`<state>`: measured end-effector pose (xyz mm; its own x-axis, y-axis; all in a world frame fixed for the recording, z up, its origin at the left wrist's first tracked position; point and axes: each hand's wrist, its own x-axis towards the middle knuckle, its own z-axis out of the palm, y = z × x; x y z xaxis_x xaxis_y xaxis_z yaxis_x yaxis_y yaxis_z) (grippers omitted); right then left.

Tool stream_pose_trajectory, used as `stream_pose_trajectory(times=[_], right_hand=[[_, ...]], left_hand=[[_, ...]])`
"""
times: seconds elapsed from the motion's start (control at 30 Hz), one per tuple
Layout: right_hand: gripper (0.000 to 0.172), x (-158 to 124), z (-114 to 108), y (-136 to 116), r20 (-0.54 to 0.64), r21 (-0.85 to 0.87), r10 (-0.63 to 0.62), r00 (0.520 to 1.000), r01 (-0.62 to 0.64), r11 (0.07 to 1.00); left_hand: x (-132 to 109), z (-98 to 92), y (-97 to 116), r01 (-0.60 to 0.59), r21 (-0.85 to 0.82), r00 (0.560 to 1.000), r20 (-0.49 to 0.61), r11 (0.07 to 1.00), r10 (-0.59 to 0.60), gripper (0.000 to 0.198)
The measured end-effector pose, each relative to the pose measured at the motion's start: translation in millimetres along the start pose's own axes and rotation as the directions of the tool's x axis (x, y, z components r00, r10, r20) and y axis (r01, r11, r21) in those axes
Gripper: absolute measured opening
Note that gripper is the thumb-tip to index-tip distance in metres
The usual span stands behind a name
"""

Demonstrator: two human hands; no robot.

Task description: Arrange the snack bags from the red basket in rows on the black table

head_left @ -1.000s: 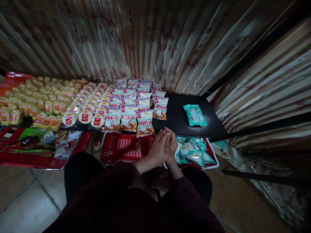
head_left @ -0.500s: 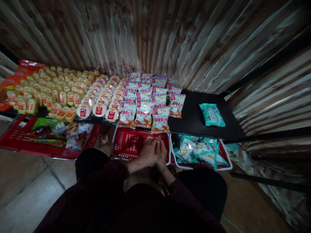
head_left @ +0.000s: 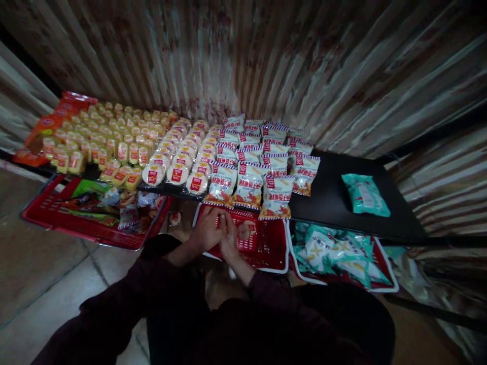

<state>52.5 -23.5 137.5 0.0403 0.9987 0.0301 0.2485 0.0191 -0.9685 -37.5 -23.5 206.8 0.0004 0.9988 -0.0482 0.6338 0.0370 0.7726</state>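
Red basket (head_left: 271,244) runs left-right beneath left hand (head_left: 207,231) and right hand (head_left: 229,238).

The red mesh basket (head_left: 268,243) sits upright, tucked partly beneath the black table (head_left: 327,203) at its front edge.

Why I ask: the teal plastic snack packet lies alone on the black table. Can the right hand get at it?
Probably yes: only bare black table lies between the right hand and the teal plastic packet.
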Motion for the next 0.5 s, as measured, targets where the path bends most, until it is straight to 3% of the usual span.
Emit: stream_pose_trajectory(times=[0.23,0.4,0.5], right_hand=[[0.031,4,55,-55,0.211,0.14,-0.135,0.968,0.107,0.984],[0.029,16,109,-66,0.407,0.074,-0.218,0.887,0.206,0.976],[0.025,23,143,-62,0.517,-0.014,-0.237,0.822,0.285,0.959]], left_hand=[[-18,-64.0,-34,-0.011,-0.042,0.963,-0.269,0.999,-0.001,0.022],[-32,-96.8,-67,0.109,-0.149,0.889,-0.427,0.983,-0.163,0.025],[-28,-107.1,-109,0.218,-0.284,0.828,-0.453,0.934,-0.331,0.026]])
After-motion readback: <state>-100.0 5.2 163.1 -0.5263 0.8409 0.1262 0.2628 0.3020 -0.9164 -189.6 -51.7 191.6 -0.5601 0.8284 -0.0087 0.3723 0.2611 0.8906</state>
